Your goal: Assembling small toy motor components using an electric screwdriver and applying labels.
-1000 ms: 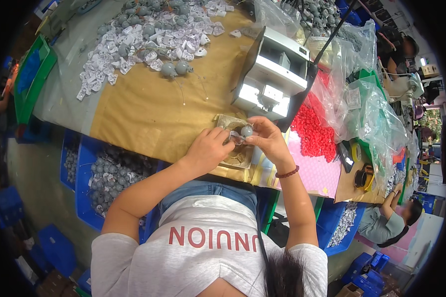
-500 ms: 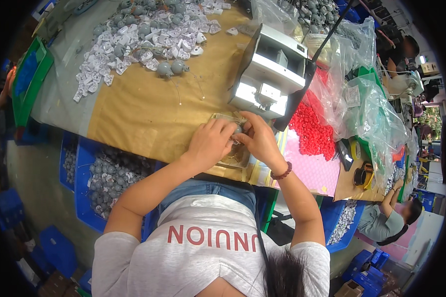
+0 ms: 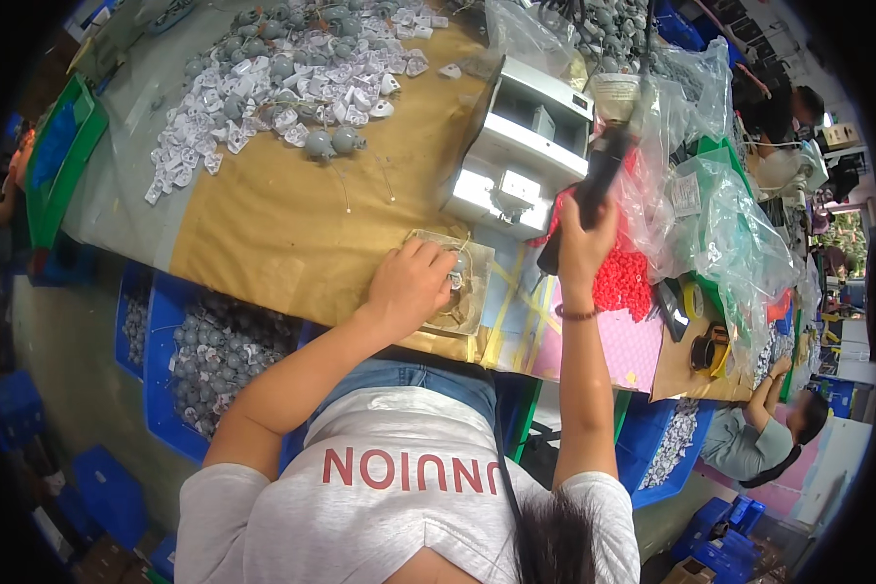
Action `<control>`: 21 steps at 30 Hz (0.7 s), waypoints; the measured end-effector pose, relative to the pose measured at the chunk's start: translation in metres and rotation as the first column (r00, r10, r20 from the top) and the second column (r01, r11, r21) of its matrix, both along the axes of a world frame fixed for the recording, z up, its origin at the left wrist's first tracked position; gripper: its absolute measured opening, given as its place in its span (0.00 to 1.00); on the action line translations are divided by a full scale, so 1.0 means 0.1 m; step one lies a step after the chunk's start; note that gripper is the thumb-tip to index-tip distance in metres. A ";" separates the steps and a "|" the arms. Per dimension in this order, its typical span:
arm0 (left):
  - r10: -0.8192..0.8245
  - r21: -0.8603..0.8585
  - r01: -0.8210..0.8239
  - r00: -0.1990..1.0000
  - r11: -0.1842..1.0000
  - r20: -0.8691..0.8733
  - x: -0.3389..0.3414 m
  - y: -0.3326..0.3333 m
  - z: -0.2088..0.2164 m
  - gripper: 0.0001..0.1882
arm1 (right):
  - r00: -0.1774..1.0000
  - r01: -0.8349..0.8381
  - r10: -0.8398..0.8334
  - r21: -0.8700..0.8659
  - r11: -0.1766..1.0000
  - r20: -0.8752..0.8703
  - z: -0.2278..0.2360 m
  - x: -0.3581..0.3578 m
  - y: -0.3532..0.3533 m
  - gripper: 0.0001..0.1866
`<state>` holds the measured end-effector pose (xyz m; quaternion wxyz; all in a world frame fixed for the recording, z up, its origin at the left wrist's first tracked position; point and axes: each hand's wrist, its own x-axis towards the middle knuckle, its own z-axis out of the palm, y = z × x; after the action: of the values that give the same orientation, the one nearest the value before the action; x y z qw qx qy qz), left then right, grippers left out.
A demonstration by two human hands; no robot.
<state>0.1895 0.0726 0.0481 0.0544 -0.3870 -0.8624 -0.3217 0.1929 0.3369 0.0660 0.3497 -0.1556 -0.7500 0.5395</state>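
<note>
Set in a small-parts assembly workshop

Looks like a factory floor given over to bulk handwork. Heaped with white plastic pieces (image 3: 180,146) and grey ball-shaped parts (image 3: 346,141) on a brown-covered bench (image 3: 263,229), stocked underneath with blue bins (image 3: 159,394) of similar parts, and supplied at right with small red pieces (image 3: 625,282) near clear plastic bags (image 3: 735,229). Equipped with a dark hand tool (image 3: 603,167). Shared with a co-worker (image 3: 749,448) farther to the right, and flanked by blue crates (image 3: 107,492).

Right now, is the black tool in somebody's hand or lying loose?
In a hand: the right hand is wrapped around the black handheld tool. It's blurred, so I cannot tell whether it's running.
</note>
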 end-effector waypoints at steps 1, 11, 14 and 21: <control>0.005 0.002 -0.005 1.000 1.000 0.001 -0.01 0.00 -0.01 0.18 | 0.989 0.043 -0.036 0.046 0.998 -0.142 0.09 0.02 -0.10 0.29; 0.005 0.016 -0.005 1.000 1.000 0.021 0.00 0.00 0.00 0.19 | 0.881 -0.355 0.281 -0.138 0.925 -0.380 1.04 -0.40 -0.55 0.28; 0.002 0.011 -0.003 0.998 1.000 0.060 -0.01 0.00 -0.03 0.18 | 0.919 -0.311 0.268 -0.114 0.943 -0.288 1.01 -0.57 -0.56 0.20; 0.004 0.004 -0.005 0.993 1.000 0.122 -0.02 -0.02 -0.04 0.18 | 0.934 -0.358 0.348 -0.243 0.901 -0.085 0.94 -0.45 -0.75 0.30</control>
<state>0.1878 0.0710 0.0443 0.0033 -0.3647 -0.8643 -0.3464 0.1484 0.2619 0.1599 0.2382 -0.0502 -0.6830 0.6887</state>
